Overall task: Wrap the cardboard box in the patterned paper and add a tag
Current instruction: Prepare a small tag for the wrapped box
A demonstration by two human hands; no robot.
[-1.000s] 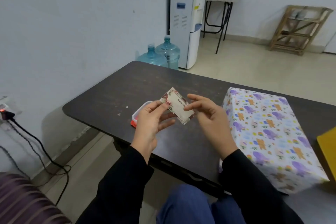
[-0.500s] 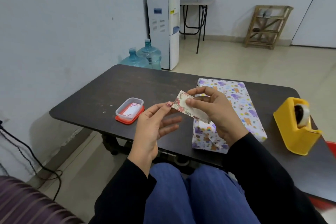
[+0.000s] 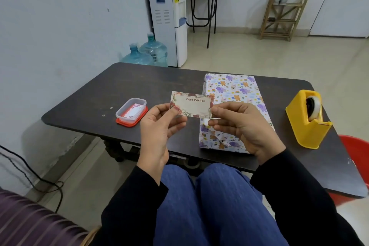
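A box wrapped in white paper with purple and orange animal print (image 3: 231, 94) lies on the dark table (image 3: 139, 84), right of centre. In front of it I hold up a small floral tag reading "Best Wishes" (image 3: 191, 104), face toward me. My left hand (image 3: 159, 124) pinches the tag's lower left corner. My right hand (image 3: 239, 124) pinches its right edge and hides part of the box's near end.
A yellow tape dispenser (image 3: 307, 120) stands at the table's right. A clear tub on a red lid (image 3: 130, 111), with more tags inside, sits at the left. A red chair (image 3: 357, 158) is at the far right. A water dispenser (image 3: 166, 18) and bottles stand behind.
The tag has turned from tilted and edge-on to flat and facing me, held by both hands. The view has swung right and back, bringing in the tape dispenser.
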